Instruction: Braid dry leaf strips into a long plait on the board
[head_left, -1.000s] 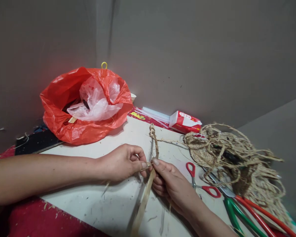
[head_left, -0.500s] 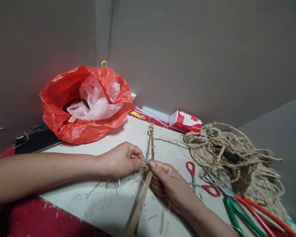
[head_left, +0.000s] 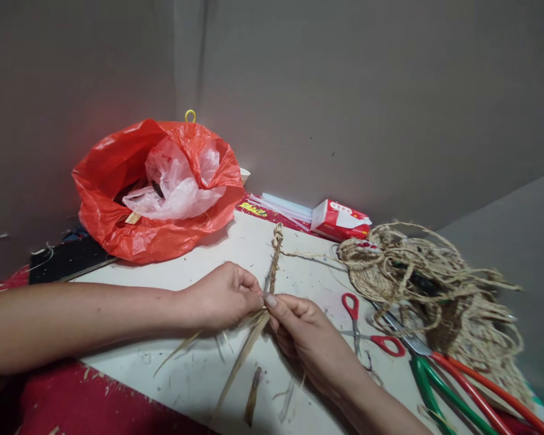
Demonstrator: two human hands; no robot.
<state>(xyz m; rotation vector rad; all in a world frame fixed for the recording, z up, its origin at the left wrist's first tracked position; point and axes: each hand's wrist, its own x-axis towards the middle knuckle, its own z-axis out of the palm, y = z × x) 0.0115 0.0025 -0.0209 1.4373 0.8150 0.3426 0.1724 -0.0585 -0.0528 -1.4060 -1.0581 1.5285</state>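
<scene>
A thin twisted cord of dry plant fibre (head_left: 274,260) lies on the white board (head_left: 194,374), its knotted, looped end pointing away from me. At its near end, the thumb and fingers of my right hand (head_left: 306,329) are closed on it. Just left of that, touching or nearly so, my left hand (head_left: 229,296) pinches fibre strands at the same spot. Flat dry strips (head_left: 241,359) fan out below the fingertips toward me. How the strands cross is hidden by the fingers. From near the looped end, a thinner cord (head_left: 310,255) runs right to a rope heap (head_left: 412,266).
Small red-handled scissors (head_left: 356,317) lie open right of my right hand. Beside them are larger tools with red (head_left: 471,383) and green handles (head_left: 426,389). A red plastic bag (head_left: 158,241) stands back left; a tissue pack (head_left: 340,220) sits at the back. Fibre scraps litter the board.
The strips below my fingers have swung left and spread apart, uncovering a brown scrap on the board. The near part of the cord has shifted slightly left with both hands' fingertips.
</scene>
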